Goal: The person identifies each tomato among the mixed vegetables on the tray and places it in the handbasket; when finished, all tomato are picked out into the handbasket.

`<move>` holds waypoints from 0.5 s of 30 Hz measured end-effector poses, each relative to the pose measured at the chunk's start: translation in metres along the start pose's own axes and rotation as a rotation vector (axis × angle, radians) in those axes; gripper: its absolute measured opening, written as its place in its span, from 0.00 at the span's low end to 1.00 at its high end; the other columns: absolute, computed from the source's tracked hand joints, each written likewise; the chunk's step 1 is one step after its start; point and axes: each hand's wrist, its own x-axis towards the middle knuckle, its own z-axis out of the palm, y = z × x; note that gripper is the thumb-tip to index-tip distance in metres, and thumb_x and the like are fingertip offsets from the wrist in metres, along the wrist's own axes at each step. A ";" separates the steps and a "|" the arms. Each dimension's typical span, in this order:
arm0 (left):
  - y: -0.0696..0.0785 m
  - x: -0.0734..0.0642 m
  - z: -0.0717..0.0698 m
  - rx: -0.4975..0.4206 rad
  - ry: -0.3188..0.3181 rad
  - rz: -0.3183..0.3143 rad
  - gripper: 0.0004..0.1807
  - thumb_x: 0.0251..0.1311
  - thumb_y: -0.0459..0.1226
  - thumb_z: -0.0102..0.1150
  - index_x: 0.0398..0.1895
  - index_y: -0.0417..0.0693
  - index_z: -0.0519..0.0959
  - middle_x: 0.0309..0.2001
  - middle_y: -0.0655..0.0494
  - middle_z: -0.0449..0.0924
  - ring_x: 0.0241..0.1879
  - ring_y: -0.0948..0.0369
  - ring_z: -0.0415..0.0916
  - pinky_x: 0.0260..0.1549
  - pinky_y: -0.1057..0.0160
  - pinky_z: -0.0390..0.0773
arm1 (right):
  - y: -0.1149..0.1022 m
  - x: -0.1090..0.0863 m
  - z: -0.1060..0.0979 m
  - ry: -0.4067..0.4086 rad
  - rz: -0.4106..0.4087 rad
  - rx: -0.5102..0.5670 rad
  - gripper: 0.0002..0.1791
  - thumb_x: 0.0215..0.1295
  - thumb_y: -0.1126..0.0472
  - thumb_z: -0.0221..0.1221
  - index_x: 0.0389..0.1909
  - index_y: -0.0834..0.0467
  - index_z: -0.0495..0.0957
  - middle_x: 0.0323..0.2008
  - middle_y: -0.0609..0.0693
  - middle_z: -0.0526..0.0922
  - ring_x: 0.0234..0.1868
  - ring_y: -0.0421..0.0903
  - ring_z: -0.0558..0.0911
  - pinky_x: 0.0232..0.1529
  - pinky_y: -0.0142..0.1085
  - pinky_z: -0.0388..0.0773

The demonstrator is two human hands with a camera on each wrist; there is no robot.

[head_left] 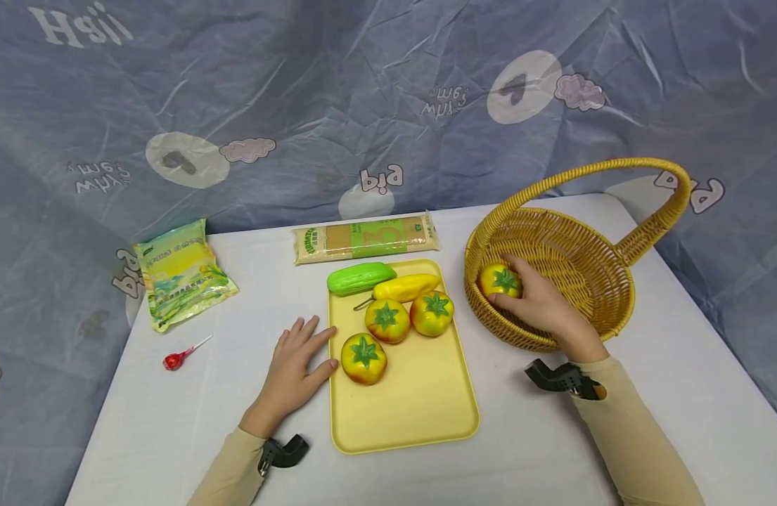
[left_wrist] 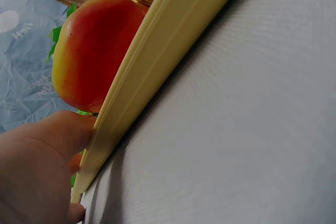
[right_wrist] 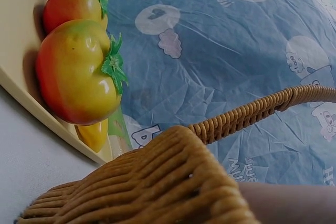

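Observation:
My right hand is inside the wicker basket, thumb and fingers around a yellow-red toy tomato with a green leafy top, by the basket's left wall. The right wrist view shows the basket's woven side hiding most of that hand. At the left rim of a yellow tray, my left hand lies with fingers spread, thumb and fingertip touching the edge. On the tray are three similar tomatoes, the nearest beside my left thumb, plus a green cucumber-like vegetable and a yellow pepper-like one.
Behind the tray lies a pack of noodles. A green-yellow bag and a red lollipop are at the left of the white table. The basket's tall handle arches above my right hand. A blue-grey printed cloth hangs behind.

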 end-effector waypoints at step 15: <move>-0.001 0.000 0.001 0.003 -0.003 0.000 0.30 0.63 0.47 0.65 0.68 0.52 0.76 0.77 0.39 0.63 0.78 0.34 0.52 0.73 0.28 0.49 | 0.000 0.000 0.000 -0.007 -0.010 -0.005 0.48 0.68 0.51 0.63 0.81 0.61 0.48 0.74 0.71 0.61 0.67 0.69 0.69 0.63 0.64 0.71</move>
